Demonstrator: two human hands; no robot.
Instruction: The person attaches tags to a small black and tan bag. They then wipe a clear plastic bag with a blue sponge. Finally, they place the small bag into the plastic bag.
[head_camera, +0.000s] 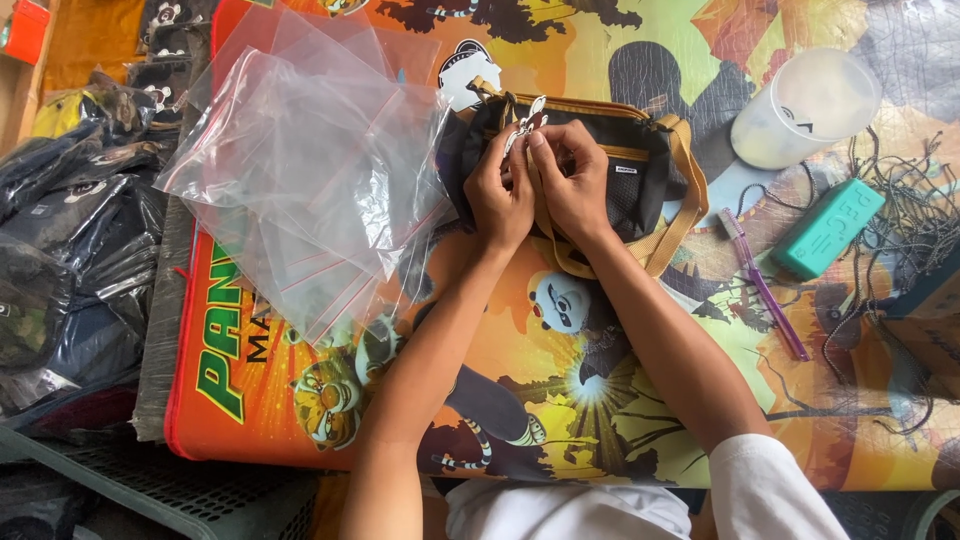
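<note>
Both hands are pinching a small hang tag (527, 122) on the black pouch with tan straps (640, 170), lying at twelve o'clock on the cartoon mat (560, 400): left hand (497, 195) and right hand (572, 180) fingers curled closed around it. Clear zip bags (300, 170) are lying at ten o'clock.

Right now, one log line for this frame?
left hand: on bag tag | right hand: pinching tag | black-and-tan bag: on cartoon mat | zip bags: left of bag

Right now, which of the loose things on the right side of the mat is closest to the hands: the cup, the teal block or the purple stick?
The purple stick, lying just right of the bag; the others sit farther right.
</note>
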